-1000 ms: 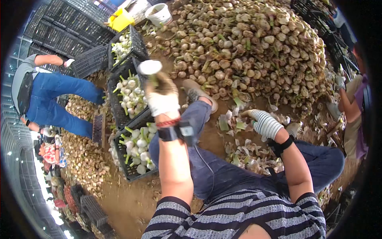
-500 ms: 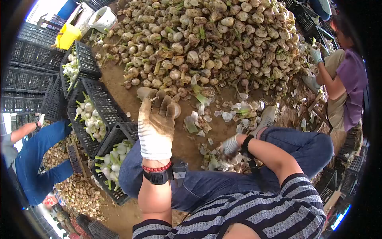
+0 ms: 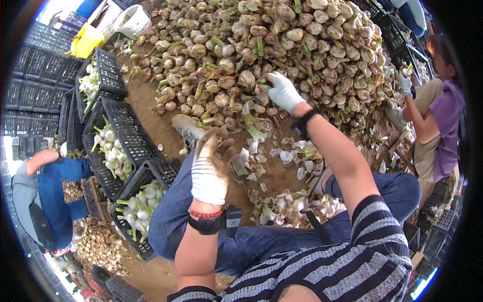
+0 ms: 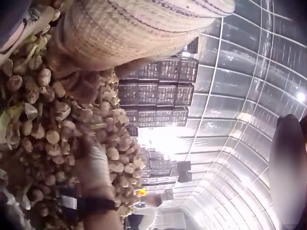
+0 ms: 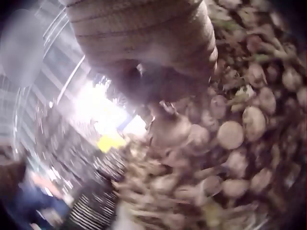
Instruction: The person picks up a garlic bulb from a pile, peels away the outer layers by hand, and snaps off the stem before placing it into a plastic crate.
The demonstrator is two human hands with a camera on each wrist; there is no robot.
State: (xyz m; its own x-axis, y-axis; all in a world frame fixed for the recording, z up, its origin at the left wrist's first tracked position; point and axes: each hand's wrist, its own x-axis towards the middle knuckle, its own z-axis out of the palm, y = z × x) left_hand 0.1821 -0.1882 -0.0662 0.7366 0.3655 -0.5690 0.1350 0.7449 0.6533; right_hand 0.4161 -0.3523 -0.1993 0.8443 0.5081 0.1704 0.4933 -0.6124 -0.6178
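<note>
Right grip (image 3: 283, 92), arm outstretched, rests loosely spread on garlic pile (image 3: 322, 45); left grip (image 3: 208, 171) hovers slack, empty.

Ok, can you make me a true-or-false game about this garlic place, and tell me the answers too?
1. The right hand reaches up to the big garlic pile. True.
2. The left hand holds a knife. False: no knife shows, and its fingers are loose and hold nothing.
3. The black crates have white garlic in them. True.
4. Both hands are bare. False: both wear knitted gloves.
</note>
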